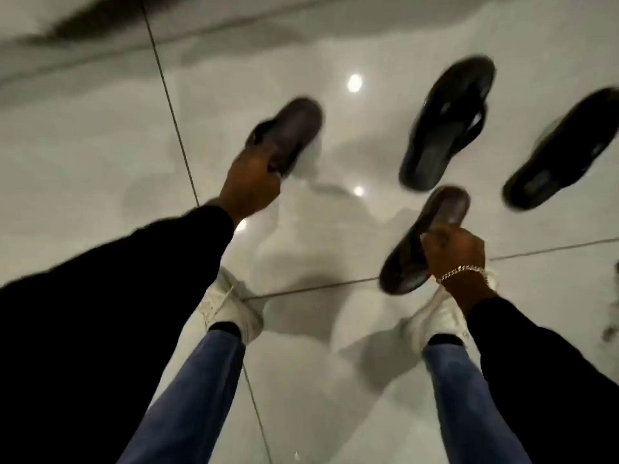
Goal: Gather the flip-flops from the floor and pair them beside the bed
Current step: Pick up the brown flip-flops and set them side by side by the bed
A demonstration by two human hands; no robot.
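Head view shows my left hand point(249, 182) closed round the heel of one brown flip-flop point(288, 132), held above the tiled floor point(100, 135), toe pointing up and right. My right hand point(452, 251) grips the other brown flip-flop point(425, 239) around its middle, its long axis on the same slant. Two black flip-flops lie flat on the tiles ahead and to my right: the nearer black flip-flop point(445, 128) just beyond my right hand, the farther black flip-flop point(566, 149) toward the floor's right edge. Both run parallel, heels toward me. I judge my right hand the closer, though both are full. No bed is in view.
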